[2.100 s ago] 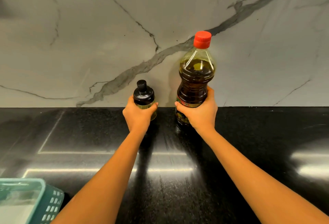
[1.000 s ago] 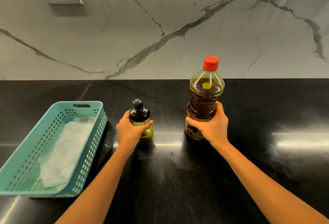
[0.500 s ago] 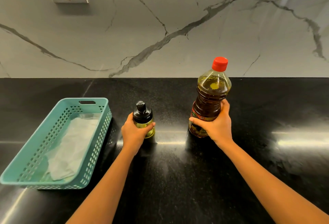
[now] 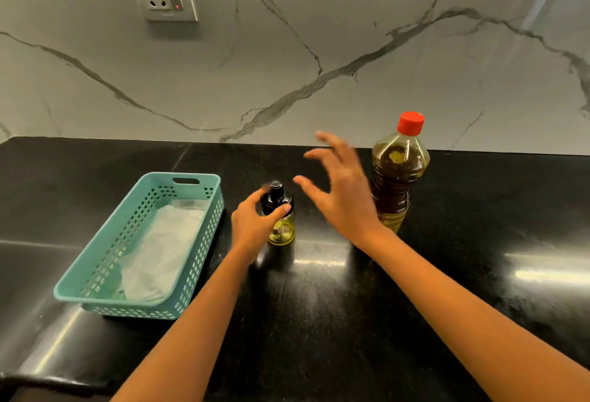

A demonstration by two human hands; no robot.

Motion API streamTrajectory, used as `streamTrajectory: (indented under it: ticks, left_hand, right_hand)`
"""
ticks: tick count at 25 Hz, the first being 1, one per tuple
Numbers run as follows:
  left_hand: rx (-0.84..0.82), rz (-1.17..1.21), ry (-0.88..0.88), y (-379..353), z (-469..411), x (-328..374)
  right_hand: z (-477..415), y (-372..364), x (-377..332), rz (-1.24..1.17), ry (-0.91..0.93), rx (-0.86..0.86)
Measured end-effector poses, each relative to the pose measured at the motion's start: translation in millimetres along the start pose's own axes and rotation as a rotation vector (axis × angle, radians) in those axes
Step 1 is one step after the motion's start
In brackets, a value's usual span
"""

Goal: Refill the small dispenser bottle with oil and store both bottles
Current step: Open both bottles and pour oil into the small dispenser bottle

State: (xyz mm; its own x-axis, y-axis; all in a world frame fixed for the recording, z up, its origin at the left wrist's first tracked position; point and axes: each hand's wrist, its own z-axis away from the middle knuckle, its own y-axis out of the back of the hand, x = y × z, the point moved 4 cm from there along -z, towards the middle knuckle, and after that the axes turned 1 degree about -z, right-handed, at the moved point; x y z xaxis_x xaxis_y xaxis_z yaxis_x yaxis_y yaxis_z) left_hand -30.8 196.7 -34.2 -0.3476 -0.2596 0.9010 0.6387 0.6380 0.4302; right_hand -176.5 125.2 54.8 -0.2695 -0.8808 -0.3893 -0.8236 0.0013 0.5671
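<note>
now my right hand [image 4: 341, 197] has let go of the big oil bottle [image 4: 397, 175], fingers spread, moving toward the small dispenser bottle [image 4: 281, 219] on the counter [image 4: 319, 322]; my left hand [image 4: 252, 226] grips it, so i think opening its cap comes next.

Two bare forearms — no sleeves, fingers [image 4: 322, 138] ringless

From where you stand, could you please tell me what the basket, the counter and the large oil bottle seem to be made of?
Basket: likely moulded plastic, matte teal, with perforated walls. Counter: probably polished black stone, speckled, mirroring the lights. Large oil bottle: apparently clear ribbed plastic, since the oil shows through, with a red plastic-looking cap.
</note>
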Motion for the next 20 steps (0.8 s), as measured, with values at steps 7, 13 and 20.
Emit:
streamTrajectory:
  ticks: [7,13,20]
  left_hand:
    - [-0.055,-0.11,0.011,7,-7,-3]
    - [-0.065,-0.115,-0.036,6,-9,-5]
    - [-0.061,-0.139,-0.044,6,-13,-12]
  right_hand:
    - [-22,-74,5,-0.002,-0.164,-0.712]
    - [-28,-83,4,-0.035,-0.275,-0.747]
    - [-21,-48,28,-0.184,-0.541,-0.159]
